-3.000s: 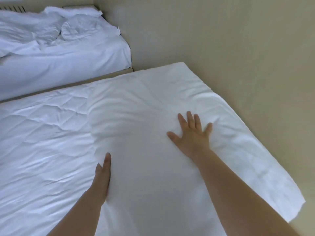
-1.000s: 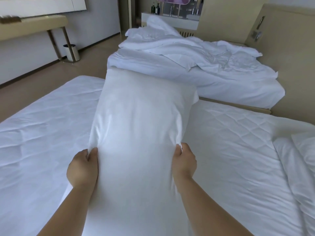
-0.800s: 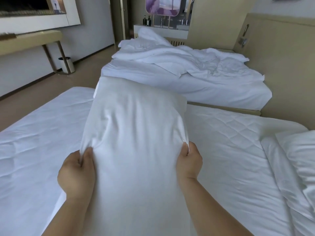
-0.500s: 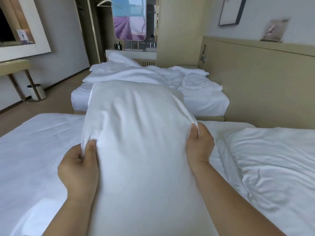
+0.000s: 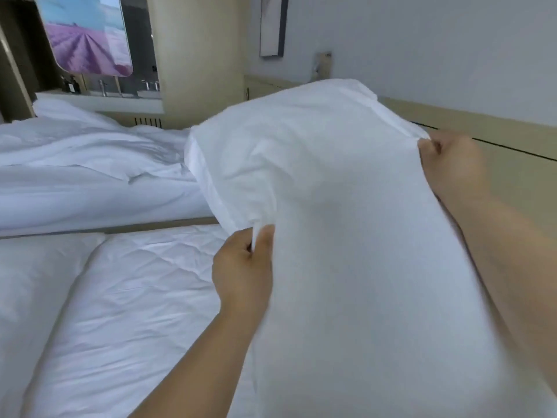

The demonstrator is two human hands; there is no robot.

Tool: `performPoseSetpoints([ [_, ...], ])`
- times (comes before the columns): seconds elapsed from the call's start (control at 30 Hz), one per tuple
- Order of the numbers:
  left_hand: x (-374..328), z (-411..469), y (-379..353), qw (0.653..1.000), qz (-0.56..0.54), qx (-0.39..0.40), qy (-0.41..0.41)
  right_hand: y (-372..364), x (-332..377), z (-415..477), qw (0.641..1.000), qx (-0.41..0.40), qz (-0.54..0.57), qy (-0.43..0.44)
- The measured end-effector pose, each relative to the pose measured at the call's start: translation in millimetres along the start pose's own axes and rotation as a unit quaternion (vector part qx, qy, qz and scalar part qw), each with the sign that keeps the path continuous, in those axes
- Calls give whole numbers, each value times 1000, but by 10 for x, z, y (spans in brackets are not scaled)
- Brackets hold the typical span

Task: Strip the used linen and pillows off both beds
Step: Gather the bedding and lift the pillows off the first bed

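Note:
A large white pillow [image 5: 346, 221] in its case is held up in front of me, tilted toward the right. My left hand [image 5: 242, 270] pinches the case at its left edge. My right hand [image 5: 449, 167] grips the case at the upper right edge. Below lies the near bed [image 5: 135, 312] with its quilted white cover, and a second pillow [image 5: 27, 285] rests at its left. The far bed [image 5: 90, 176] carries a heap of crumpled white linen.
A beige headboard panel [image 5: 518, 176] runs along the right wall. A lavender picture [image 5: 87, 34] hangs over a shelf with bottles [image 5: 70, 84] behind the far bed. A narrow wooden strip [image 5: 135, 227] separates the two beds.
The pillow was lifted off the near bed with both hands and has swung up and to the right. My view turned right toward the headboard wall.

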State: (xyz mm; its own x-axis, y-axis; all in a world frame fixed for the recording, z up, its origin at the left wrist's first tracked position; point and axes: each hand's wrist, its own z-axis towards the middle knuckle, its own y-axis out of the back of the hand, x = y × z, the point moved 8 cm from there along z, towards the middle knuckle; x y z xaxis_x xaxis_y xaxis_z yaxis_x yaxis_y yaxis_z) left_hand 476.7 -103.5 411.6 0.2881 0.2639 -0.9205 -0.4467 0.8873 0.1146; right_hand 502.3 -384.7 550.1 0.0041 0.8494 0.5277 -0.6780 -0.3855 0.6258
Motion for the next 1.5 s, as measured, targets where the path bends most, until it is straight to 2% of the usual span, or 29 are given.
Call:
performPoseSetpoints([
  [0.07,367,-188,-647,991,57,86,91,-208,-703,32,994,63,-29,-85],
  [0.17,1048,-544,-1310,948,115,203,215,-753,-1868,-369,944,202,-50,-257],
  [0.23,1267,-647,-1461,943,99,202,247,-1010,-2371,-637,923,246,-26,-294],
  [0.33,1394,-587,-1528,952,69,142,261,-1129,-2679,-702,922,237,12,-305],
  [0.43,1536,-634,-1580,927,-1,132,352,-1170,-2796,-643,921,237,16,-309],
  [0.5,1541,-666,-1670,920,-39,155,358,-1205,-2805,-624,921,241,25,-306],
  [0.57,1514,-654,-1717,927,-36,163,335,-1221,-2751,-584,929,231,22,-288],
  [0.7,1429,-578,-1716,935,-29,175,307,-1049,-2408,-348,971,120,-2,-208],
  [0.77,1368,-530,-1795,918,-115,211,315,-930,-2169,-152,984,57,39,-164],
  [0.83,1246,-448,-1857,908,-176,241,293,-813,-1960,70,990,29,52,-130],
  [0.93,1201,-429,-1855,913,-130,271,276,-875,-1818,299,993,45,25,-102],
  [1.07,1480,-473,-1721,918,-58,264,290,-1271,-2115,23,971,148,-64,-179],
  [1.13,1547,-440,-1647,920,-43,269,281,-1334,-2194,-162,957,176,-48,-226],
  [1.2,1577,-400,-1577,923,-56,263,275,-1288,-2140,-234,956,168,-21,-239],
  [1.27,1583,-436,-1508,918,-61,259,294,-1205,-1986,-309,960,167,-20,-223],
  [1.4,1436,-530,-1270,908,-40,296,294,-1129,-1462,-461,967,186,-93,-146],
  [1.5,1362,-498,-745,920,-14,298,254,-1208,-832,-654,983,154,2,-101],
])
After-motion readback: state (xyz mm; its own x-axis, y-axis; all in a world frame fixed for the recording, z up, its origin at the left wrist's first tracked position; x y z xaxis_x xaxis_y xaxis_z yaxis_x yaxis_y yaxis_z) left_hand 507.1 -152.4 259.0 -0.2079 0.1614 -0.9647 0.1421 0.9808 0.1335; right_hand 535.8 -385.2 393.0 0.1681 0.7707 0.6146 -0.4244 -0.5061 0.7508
